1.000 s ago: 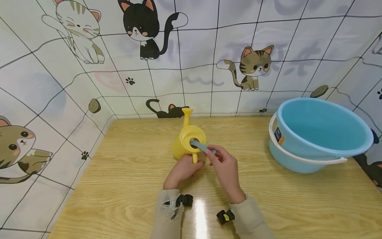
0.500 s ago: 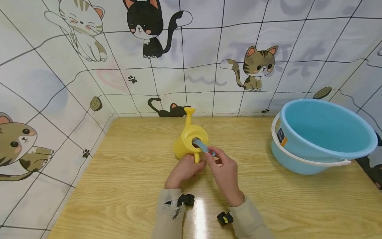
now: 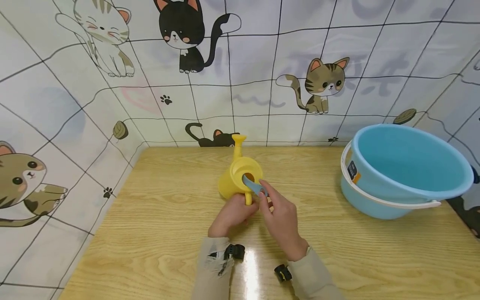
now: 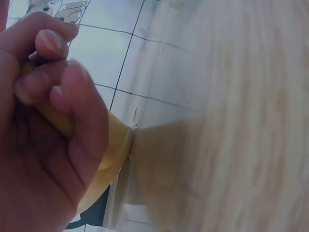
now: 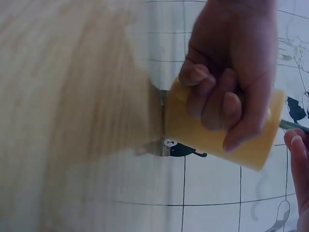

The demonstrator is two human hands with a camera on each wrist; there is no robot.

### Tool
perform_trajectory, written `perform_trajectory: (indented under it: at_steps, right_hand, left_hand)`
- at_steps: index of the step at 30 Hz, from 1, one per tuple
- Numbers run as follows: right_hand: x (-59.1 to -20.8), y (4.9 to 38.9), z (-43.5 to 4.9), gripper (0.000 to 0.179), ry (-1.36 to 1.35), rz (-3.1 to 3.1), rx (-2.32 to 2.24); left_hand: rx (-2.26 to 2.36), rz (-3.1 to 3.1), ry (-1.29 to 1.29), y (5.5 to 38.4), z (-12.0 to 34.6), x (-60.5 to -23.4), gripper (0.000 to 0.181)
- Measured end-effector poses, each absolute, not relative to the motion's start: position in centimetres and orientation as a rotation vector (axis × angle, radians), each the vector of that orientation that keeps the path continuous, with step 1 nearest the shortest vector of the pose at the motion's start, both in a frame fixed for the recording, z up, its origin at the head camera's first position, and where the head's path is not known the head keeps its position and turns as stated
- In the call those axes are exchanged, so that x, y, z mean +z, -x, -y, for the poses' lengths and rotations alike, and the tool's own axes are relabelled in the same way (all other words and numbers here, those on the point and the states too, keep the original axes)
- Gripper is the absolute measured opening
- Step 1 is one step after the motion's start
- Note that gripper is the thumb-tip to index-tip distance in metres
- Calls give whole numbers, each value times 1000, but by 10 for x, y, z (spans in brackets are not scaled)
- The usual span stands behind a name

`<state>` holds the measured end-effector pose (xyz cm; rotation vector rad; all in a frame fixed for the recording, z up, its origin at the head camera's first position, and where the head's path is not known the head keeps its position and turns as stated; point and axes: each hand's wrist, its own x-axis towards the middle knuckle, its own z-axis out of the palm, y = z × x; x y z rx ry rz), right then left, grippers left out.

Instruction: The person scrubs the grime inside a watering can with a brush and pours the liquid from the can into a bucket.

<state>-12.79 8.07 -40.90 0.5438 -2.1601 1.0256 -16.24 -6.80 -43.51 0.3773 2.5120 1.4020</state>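
Note:
A yellow watering can [image 3: 226,183] stands on the wooden table in the head view, its spout pointing to the back wall. Curled fingers of my left hand [image 3: 231,214] grip the can's handle [image 3: 248,198]; the left wrist view shows this hand [image 4: 43,159] close up against the yellow body. My right hand [image 3: 281,216] pinches a slim blue strip-like tool [image 3: 253,186] between thumb and fingers. The tool's far end dips into the can's round top opening, so its tip is hidden. In the right wrist view, the tool [image 5: 291,125] slants into the can's rim.
A large light blue bucket [image 3: 378,200] with a white handle [image 3: 397,204] stands at the right of the table [image 3: 161,233]. Cat-patterned sheeting [image 3: 251,66] rises behind the table and along the sides. Each sleeved wrist wears a small black camera.
The blue tool has slid deeper into the can's opening and shifted toward its left side. My right hand has moved slightly closer to the can. The left hand keeps its grip.

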Motion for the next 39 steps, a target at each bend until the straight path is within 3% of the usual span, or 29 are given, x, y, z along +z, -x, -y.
perform_trajectory:
  at_steps: [9,25,33,39]
  right_hand:
    - [-404,133,-92,30,-564,2197,1305]
    - [-380,124,-95,19,-249,2200,1678]
    - [-410,135,-93,27,-332,2215,1747]
    - [-403,131,-90,29,-308,2192,1912]
  left_hand:
    - [1413,-2491,-335,163,70,-436,31]
    - [1398,-2489,-335,164,71,-438,32]
    - [1387,-2502,-382,162,70,-439,33]
    - [1403,-2495,-398,162,69,-437,33]
